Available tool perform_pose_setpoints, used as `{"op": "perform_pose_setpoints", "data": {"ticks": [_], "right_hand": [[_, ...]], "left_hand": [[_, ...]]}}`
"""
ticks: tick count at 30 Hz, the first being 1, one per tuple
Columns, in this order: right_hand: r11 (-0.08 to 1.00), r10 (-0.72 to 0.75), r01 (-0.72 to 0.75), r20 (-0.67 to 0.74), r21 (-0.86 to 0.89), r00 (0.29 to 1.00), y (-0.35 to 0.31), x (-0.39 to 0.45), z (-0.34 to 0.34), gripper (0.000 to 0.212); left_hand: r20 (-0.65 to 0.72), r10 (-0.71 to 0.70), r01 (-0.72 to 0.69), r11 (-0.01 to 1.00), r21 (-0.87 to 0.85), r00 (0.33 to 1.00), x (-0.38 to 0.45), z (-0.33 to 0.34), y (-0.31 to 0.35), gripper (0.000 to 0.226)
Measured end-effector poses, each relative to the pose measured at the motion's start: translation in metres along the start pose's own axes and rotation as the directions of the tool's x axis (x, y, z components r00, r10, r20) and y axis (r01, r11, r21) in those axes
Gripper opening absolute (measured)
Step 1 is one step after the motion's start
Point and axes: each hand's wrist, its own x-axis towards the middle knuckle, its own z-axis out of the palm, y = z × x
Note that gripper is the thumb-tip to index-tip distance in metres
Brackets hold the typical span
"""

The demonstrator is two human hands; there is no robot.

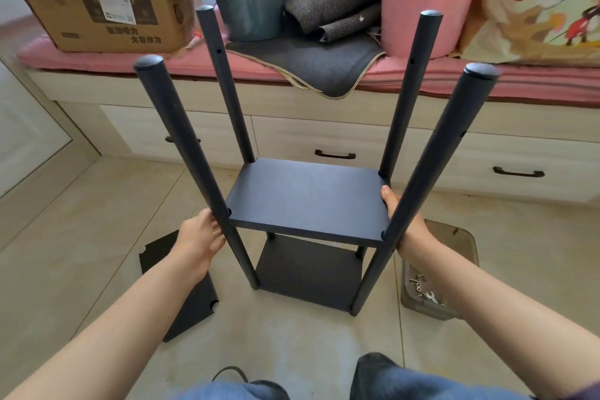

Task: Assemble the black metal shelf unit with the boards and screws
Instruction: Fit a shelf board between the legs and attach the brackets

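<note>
Shelf unit (308,204) stands upright on the floor just in front of the drawers, its four posts and long axis running straight up. Left hand (199,237) grips the near-left post, right hand (401,221) holds the middle board's (308,195) right edge, thumb on top. I'd level that board against the post holes before screwing. Spare board (185,289) lies to the left, screws in the tray (431,295) to the right.

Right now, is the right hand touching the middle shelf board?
Touching. The head view shows the right hand pressed against the right edge of the middle shelf board, thumb lying on its top surface beside the near right pole.
</note>
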Motion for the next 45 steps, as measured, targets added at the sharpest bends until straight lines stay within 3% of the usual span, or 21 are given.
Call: {"op": "perform_pose_setpoints", "data": {"ticks": [4, 6, 8, 10, 12, 15, 16, 18, 21, 27, 41, 45], "right_hand": [[0.998, 0.018, -0.017, -0.021, 0.062, 1.000, 0.001, -0.020, 0.009, 0.030], [1.000, -0.011, 0.012, -0.039, 0.027, 0.999, 0.004, -0.029, 0.014, 0.029], [0.998, -0.067, 0.066, -0.062, -0.018, 0.996, 0.008, -0.036, 0.017, 0.031], [0.997, -0.080, 0.079, -0.096, -0.012, 0.992, 0.013, -0.043, 0.021, 0.039], [0.998, -0.057, 0.058, -0.127, 0.003, 0.990, 0.020, -0.049, 0.027, 0.043], [0.999, -0.047, 0.044, -0.143, -0.020, 0.989, 0.028, -0.054, 0.034, 0.041], [0.999, -0.043, 0.040, -0.139, -0.021, 0.989, 0.030, -0.054, 0.035, 0.038], [0.999, -0.024, 0.026, -0.092, 0.025, 0.995, 0.031, -0.052, 0.033, 0.030], [0.987, -0.018, 0.013, 0.029, 0.159, 0.999, 0.029, -0.052, 0.025, 0.017], [0.949, -0.042, -0.071, 0.347, 0.308, 0.937, 0.021, -0.051, 0.008, 0.020], [0.933, -0.106, -0.032, 0.360, 0.358, 0.927, 0.025, -0.045, 0.013, 0.022], [0.914, -0.092, -0.079, 0.393, 0.399, 0.915, 0.023, -0.040, 0.018, 0.030]], "left_hand": [[-0.113, 0.062, -0.055, 0.996, 0.064, 0.992, -0.023, 0.004, -0.018, 0.030], [-0.162, 0.191, -0.167, 0.974, 0.150, 0.968, -0.038, 0.012, -0.026, 0.044], [-0.101, 0.394, -0.362, 0.900, 0.241, 0.913, -0.056, 0.023, -0.033, 0.044], [0.105, 0.586, -0.581, 0.732, 0.357, 0.803, -0.072, 0.035, -0.041, 0.043], [0.387, 0.662, -0.759, 0.477, 0.443, 0.642, -0.081, 0.049, -0.047, 0.047], [0.708, 0.563, -0.881, 0.082, 0.465, 0.426, -0.084, 0.071, -0.059, 0.078], [0.752, 0.532, -0.884, -0.014, 0.467, 0.389, -0.084, 0.077, -0.064, 0.088], [0.772, 0.528, -0.871, -0.114, 0.477, 0.353, -0.083, 0.085, -0.072, 0.100], [0.757, 0.547, -0.852, -0.140, 0.504, 0.358, -0.084, 0.093, -0.077, 0.101], [0.728, 0.587, -0.846, -0.128, 0.517, 0.355, -0.086, 0.105, -0.083, 0.087], [0.742, 0.611, -0.879, -0.153, 0.452, 0.276, -0.071, 0.105, -0.084, 0.072], [0.768, 0.587, -0.894, -0.158, 0.418, 0.256, -0.054, 0.102, -0.076, 0.071]]}}
